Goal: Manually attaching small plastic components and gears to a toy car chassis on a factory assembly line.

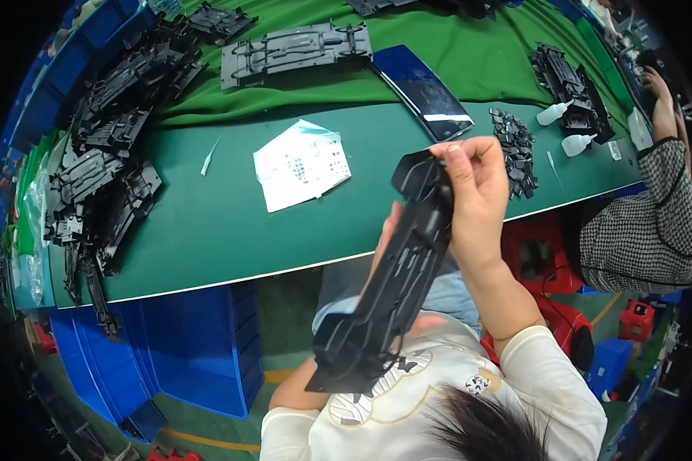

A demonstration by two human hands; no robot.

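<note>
One long black plastic chassis piece [411,257] slants across the person's front, raised above the near edge of the green table [215,223], its upper end in the right hand [475,188]. That hand is closed on the end, thumb on the near side and fingers curled round its corner. The left hand [421,324] is behind the piece, lower down and mostly covered by it; some skin shows past its edge, but how firmly those fingers hold I cannot tell. The two hands are apart, with the piece running between them.

Left of the right hand, on the table, is a creased white sheet of paper [296,169]. Just beyond the right hand, a dark glossy flat device [425,92] lies partly on green cloth [484,69]; farther off and to its left is a grey chassis plate [296,54]. Near the right hand, on its right side, small black parts [519,154] lie scattered, with two white squeeze bottles [553,114] past them and another black chassis [567,84] beside those. Far left of both hands, black frames [104,165] are heaped along the table's side. Well to the right of the right hand is a co-worker's checked sleeve [669,180]
</note>
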